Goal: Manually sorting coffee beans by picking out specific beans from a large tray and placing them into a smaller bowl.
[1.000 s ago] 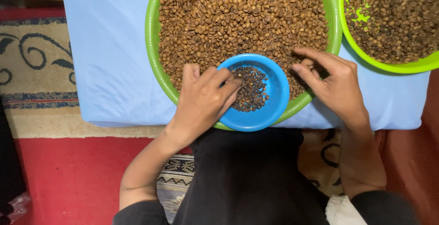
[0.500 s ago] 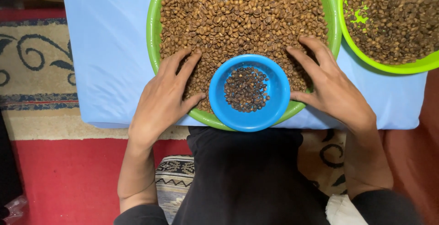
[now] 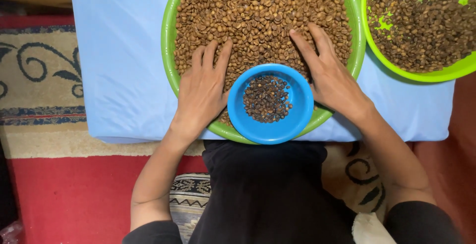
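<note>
Both hands lay flat and open on the beans, holding nothing. The left hand (image 3: 202,92) rested palm down, fingers spread and pointing away from the person, on the near left part of the brown coffee beans (image 3: 263,11) that filled the large green tray (image 3: 167,50). The right hand (image 3: 329,75) lay on the near right part, its fingers angled up and towards the left. Between them, touching or nearly touching both, sat the small blue bowl (image 3: 292,120), resting on the near edge of the tray and partly overhanging its rim. It held a shallow heap of darker beans (image 3: 267,99).

The tray stood on a bench covered in pale blue cloth (image 3: 119,60). A second green tray (image 3: 421,75) with darker, mixed beans sat just beside it on the right, cut off by the frame. Below the bench lay a patterned red and beige rug (image 3: 49,100).

As a judgement, the main risk was the bowl: perched on the rim, it could tip towards the lap if either wrist nudged it, spilling the sorted beans back into the tray or onto the rug. Sweeping fingers could also push beans over the low rim.

The bowl was round and sat upright, mouth facing up, so it had no long axis to speak of.
</note>
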